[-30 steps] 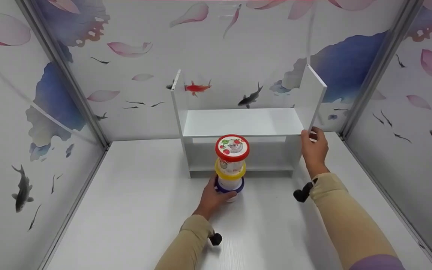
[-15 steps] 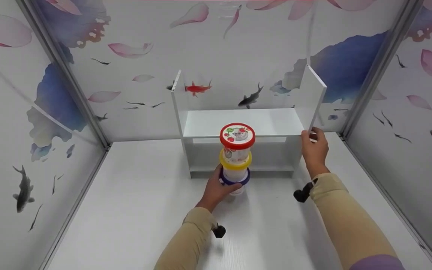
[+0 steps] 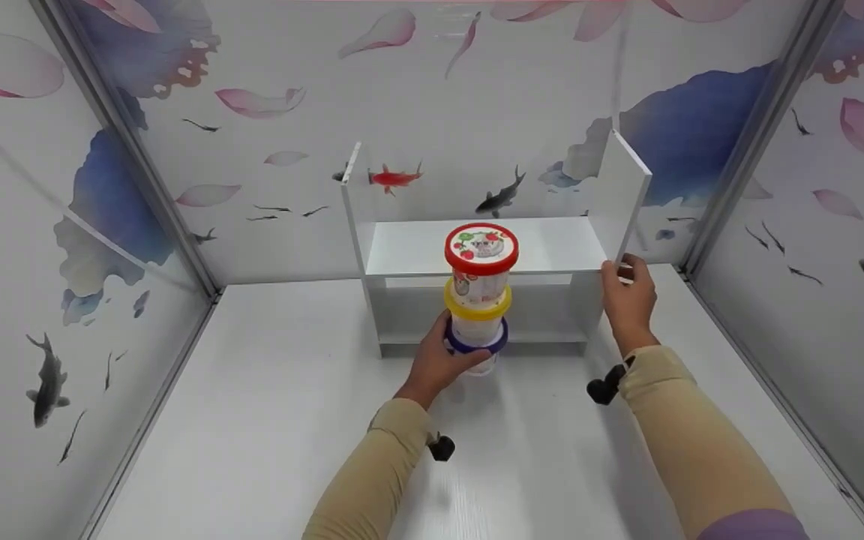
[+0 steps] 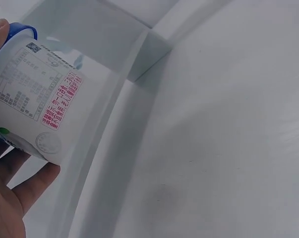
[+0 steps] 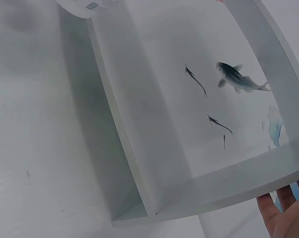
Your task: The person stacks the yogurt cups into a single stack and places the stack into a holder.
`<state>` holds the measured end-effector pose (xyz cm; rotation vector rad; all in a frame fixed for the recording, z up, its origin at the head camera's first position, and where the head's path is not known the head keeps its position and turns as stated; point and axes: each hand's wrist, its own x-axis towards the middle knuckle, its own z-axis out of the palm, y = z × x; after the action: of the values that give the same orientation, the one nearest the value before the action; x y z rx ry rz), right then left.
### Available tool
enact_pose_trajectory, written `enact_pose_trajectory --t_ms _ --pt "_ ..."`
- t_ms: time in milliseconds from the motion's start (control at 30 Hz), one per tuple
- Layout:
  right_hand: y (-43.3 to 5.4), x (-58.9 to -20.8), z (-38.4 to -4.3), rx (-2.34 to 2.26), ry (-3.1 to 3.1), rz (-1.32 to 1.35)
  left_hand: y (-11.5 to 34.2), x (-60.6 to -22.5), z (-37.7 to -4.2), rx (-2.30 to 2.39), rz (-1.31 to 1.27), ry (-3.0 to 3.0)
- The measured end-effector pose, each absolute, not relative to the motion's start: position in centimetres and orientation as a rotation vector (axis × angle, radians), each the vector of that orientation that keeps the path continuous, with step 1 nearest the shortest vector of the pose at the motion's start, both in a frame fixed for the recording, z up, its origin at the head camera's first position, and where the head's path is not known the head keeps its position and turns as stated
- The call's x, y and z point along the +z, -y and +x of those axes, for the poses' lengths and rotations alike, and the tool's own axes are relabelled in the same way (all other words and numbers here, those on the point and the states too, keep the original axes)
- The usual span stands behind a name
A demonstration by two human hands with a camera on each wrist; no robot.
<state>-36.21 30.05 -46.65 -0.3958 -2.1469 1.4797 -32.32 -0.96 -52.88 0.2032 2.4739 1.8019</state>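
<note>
In the head view, my left hand (image 3: 439, 365) grips the lowest of three stacked tubs, the one with the blue lid (image 3: 477, 346). Above it are a tub with a yellow lid (image 3: 477, 309) and, on top, one with a red, strawberry-printed lid (image 3: 481, 247). The stack is held off the table, in front of a white shelf (image 3: 402, 251). The left wrist view shows printed text on the lowest tub (image 4: 35, 94), its lid at the upper left. My right hand (image 3: 631, 300) holds the front edge of the shelf's right side panel (image 3: 627, 187); its fingers (image 5: 268, 210) lie outside the panel.
Two side panels rise above the shelf's upper board, and a lower board (image 3: 544, 337) sits near the table. White walls (image 3: 274, 225) printed with fish and petals enclose the white table (image 3: 267, 390) at the back and sides.
My left hand has raised the tub stack and carried it slightly right, so its top now overlaps the shelf's upper board in view. My right hand has stayed on the side panel.
</note>
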Motion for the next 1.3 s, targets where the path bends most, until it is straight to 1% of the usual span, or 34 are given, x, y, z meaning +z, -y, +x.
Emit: enact_pose_trajectory --t_ms 367,767,1067,1300 --pt "-30.0 -46.5 -36.3 1.473 2.145 -0.392 0.4 -50.5 -33.2 1.827 0.276 -2.488" --pt "-30.1 -46.4 -36.4 1.508 2.173 -0.443 0.1 -47.6 -33.9 1.793 0.293 -2.499" --pt "-30.2 -46.5 -36.4 1.469 2.157 -0.393 -0.4 -45.3 -34.5 1.785 0.363 -2.510" --pt "-30.1 -46.7 -36.5 1.469 2.161 -0.410 -0.5 -43.5 -35.1 1.825 0.376 -2.461"
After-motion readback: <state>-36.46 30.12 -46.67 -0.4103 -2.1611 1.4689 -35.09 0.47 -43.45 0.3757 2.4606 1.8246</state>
